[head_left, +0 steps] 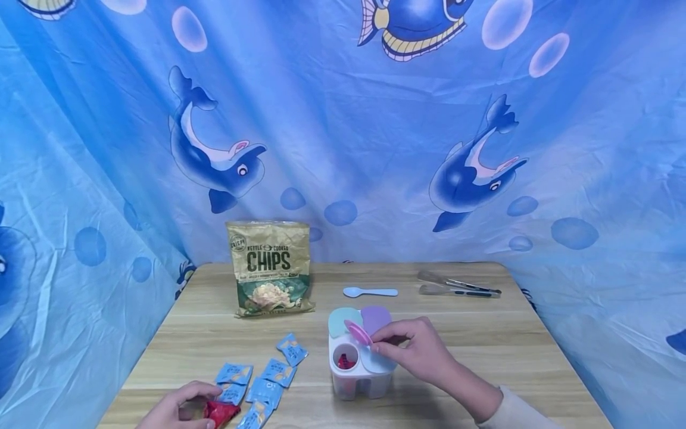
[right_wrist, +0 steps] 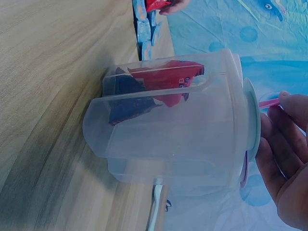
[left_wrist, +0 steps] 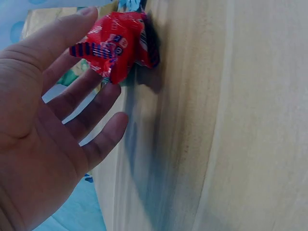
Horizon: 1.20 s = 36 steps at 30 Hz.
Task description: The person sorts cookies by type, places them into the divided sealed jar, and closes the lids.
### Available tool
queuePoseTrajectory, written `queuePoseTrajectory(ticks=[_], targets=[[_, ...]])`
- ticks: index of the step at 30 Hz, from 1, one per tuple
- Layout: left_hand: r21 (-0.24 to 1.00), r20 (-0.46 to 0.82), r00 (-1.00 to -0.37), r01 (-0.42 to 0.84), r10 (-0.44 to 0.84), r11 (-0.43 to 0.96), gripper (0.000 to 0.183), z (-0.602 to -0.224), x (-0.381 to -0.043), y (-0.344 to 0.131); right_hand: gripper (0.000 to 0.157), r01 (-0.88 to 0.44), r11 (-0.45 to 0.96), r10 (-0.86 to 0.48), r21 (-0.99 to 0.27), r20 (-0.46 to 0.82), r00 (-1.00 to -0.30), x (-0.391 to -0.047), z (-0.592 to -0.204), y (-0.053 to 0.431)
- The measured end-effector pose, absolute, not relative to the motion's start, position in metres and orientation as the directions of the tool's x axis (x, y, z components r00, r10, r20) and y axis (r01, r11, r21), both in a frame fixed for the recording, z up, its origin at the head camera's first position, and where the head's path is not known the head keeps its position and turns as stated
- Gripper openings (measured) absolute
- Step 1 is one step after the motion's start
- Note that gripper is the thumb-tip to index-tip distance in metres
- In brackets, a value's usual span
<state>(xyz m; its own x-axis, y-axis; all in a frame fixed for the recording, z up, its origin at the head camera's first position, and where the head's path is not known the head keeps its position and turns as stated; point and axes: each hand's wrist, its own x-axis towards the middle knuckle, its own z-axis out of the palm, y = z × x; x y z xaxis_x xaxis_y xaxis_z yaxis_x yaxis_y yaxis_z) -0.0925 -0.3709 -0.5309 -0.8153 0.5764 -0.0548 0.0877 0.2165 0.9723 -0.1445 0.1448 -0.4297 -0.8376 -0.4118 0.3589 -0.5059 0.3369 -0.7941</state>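
Note:
My left hand [head_left: 179,408] pinches a red snack packet [left_wrist: 115,45] between thumb and fingers, low over the table beside several blue packets [head_left: 265,391]. My right hand [head_left: 415,348] pinches the raised pink lid [head_left: 358,332] of a translucent container [right_wrist: 192,130] with several compartments. The round opening under that lid, at front left, is uncovered. Inside it lie a red packet [right_wrist: 168,82] and a dark blue one [right_wrist: 127,96]. The container's green lid [head_left: 343,322], purple lid [head_left: 376,317] and pale blue lid [head_left: 377,360] lie down over their compartments.
A bag of chips [head_left: 272,268] stands at the back left of the wooden table [head_left: 482,381]. Behind the container lies a light blue spoon [head_left: 370,292], with tongs [head_left: 458,286] farther right. A blue curtain [head_left: 343,119] with dolphins hangs behind the table.

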Motion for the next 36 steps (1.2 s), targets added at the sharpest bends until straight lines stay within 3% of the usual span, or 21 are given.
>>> queuePoseTrajectory(ticks=[7,12,25,36], targets=[[0.914,-0.077,-0.847,0.151,0.526,0.378,0.035,-0.536,-0.096,-0.371,0.008,-0.502,0.33,-0.413,-0.799,0.356,-0.838,-0.145,-0.43,0.146],[0.918,0.007,-0.825,0.229,0.565,0.324,0.029,-0.541,-0.095,-0.372,0.007,-0.499,0.328,-0.411,-0.802,0.355,-0.84,-0.145,-0.43,0.146],[0.933,-0.198,-0.844,-0.006,0.499,0.361,0.042,-0.532,-0.092,-0.371,0.006,-0.504,0.319,-0.414,-0.803,0.36,-0.836,-0.145,-0.432,0.146],[0.925,-0.171,-0.848,0.037,0.502,0.378,0.032,-0.531,-0.092,-0.376,0.006,-0.543,0.305,-0.417,-0.782,0.403,-0.815,-0.146,-0.433,0.146]])
